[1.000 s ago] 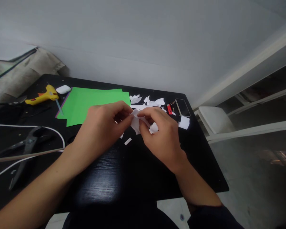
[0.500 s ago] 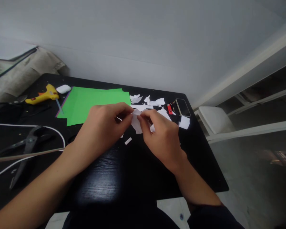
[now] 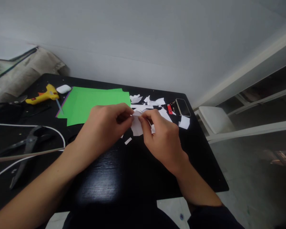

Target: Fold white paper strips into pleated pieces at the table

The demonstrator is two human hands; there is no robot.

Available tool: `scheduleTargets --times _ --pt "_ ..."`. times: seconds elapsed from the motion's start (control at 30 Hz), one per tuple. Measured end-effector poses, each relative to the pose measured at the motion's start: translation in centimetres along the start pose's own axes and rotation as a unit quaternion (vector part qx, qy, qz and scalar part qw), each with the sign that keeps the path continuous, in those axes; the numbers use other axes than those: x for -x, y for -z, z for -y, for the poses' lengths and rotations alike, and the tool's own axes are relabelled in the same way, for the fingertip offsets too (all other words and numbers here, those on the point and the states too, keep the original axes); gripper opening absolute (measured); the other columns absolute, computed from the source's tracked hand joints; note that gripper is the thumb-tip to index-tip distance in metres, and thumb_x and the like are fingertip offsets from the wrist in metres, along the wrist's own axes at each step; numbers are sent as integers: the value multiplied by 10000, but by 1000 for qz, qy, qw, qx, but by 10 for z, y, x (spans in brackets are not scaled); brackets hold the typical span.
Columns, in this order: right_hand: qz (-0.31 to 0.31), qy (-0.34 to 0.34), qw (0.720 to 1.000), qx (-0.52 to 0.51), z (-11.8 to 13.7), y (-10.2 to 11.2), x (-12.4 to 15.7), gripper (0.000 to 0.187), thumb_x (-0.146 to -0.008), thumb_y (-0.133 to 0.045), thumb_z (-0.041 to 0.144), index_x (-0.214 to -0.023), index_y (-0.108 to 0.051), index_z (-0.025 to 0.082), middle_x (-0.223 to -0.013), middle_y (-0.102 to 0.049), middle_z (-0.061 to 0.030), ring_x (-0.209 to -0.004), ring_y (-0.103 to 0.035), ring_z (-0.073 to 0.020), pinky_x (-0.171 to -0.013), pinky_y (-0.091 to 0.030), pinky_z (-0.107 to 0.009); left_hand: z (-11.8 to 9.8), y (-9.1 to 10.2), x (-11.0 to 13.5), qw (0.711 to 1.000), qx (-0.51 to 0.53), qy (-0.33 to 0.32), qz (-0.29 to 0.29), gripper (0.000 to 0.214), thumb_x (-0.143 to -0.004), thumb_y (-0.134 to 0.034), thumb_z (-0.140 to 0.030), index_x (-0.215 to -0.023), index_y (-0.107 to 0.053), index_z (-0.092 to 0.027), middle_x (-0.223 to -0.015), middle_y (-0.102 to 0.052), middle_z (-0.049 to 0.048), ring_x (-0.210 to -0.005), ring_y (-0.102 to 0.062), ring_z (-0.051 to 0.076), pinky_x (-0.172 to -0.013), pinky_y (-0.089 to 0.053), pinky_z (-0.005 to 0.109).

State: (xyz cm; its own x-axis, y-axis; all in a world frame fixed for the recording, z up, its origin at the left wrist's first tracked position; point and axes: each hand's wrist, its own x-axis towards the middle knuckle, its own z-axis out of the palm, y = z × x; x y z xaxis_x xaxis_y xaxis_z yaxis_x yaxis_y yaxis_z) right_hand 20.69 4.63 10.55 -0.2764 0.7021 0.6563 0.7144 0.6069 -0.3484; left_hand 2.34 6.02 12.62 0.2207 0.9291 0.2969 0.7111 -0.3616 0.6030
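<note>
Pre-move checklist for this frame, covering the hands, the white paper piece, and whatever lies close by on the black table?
1. Both hands grip: ok. The left hand and right hand pinch the white paper piece at its top.
2. Piece lifted off the table: cannot tell.
3. Piece untorn: cannot tell; fingers cover part of it.
4. Space under the piece free: not ok; a small strip lies just below.
5. Scissors away from the hands: ok, far left.
6. Phone out of the way: ok, far right corner.

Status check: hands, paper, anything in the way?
Left hand, right hand: both pinching white paper piece over black table. Scraps, green sheets just beyond. Nothing blocks the hands.
</note>
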Motion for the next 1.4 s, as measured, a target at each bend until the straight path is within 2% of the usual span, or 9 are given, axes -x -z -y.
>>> scheduleTargets --times 0.37,0.5,0.67,0.77,0.9,1.0,1.17,1.3,1.4 --pt "-17 6 1000 -13 -1 0 -1 75 -1012 -566 154 -955 -607 182 -792 -711 -11 -651 -660 -120 -603 -493 -252 -1 2 0 1000 -4 -14 -9 122 -939 -650 -317 -929 -755 -256 -787 -777 -16 -634 -665 150 -658 -463 291" --pt "-1 -8 999 -42 -1 2 -1 73 -1015 -584 192 -957 -628 187 -822 -738 -18 -693 -700 -133 -625 -534 -255 -1 2 -1 1000 -1 -13 -11 130 -936 -650 -325 -908 -756 -255 -763 -763 -24 -613 -642 144 -647 -451 285" --pt "-6 -48 989 -138 -2 18 -8 145 -958 -700 341 -1005 -683 205 -944 -768 -41 -831 -737 -181 -751 -602 -314 3 6 -2 999 44 14 -10 143 -914 -672 -341 -891 -773 -241 -736 -751 -22 -610 -623 138 -613 -432 273" --pt "-21 -50 982 -183 -7 29 -13 156 -1011 -595 304 -1064 -720 227 -1041 -776 -57 -972 -737 -215 -866 -605 -375 6 11 -4 994 101 33 7 149 -895 -701 -363 -875 -791 -245 -712 -744 -18 -609 -628 141 -573 -427 263" --pt "50 -47 970 -233 -14 33 -15 280 -969 -638 203 -1236 -697 263 -1212 -760 -41 -1131 -718 -230 -1010 -586 -414 5 15 -3 985 162 31 43 103 -875 -729 -325 -853 -804 -258 -726 -752 -24 -624 -651 136 -578 -461 242" --pt "95 -42 959 -265 -16 29 -15 294 -945 -684 182 -1224 -712 269 -1129 -784 -18 -1016 -749 -199 -936 -622 -371 3 15 -2 979 194 31 55 84 -873 -732 -288 -843 -803 -255 -736 -756 -22 -638 -662 135 -593 -483 236" --pt "80 -61 954 -283 -13 25 -15 242 -945 -685 143 -1135 -758 275 -1030 -796 0 -892 -750 -161 -851 -633 -327 -1 10 -1 971 236 10 30 56 -861 -770 -280 -890 -764 -233 -762 -736 -14 -642 -640 127 -558 -471 224" --pt "42 -133 931 -337 -12 22 -14 134 -912 -743 170 -1017 -773 247 -986 -801 -5 -888 -762 -168 -837 -638 -327 -1 10 0 958 283 -2 31 73 -936 -695 -278 -972 -726 -223 -848 -735 15 -700 -682 140 -594 -522 232" --pt "23 -186 907 -376 -13 20 -14 86 -885 -781 213 -969 -766 225 -907 -792 -11 -803 -759 -168 -746 -644 -315 -1 10 1 937 346 1 45 232 -922 -696 -239 -1151 -666 -218 -942 -745 41 -824 -729 185 -693 -581 277"
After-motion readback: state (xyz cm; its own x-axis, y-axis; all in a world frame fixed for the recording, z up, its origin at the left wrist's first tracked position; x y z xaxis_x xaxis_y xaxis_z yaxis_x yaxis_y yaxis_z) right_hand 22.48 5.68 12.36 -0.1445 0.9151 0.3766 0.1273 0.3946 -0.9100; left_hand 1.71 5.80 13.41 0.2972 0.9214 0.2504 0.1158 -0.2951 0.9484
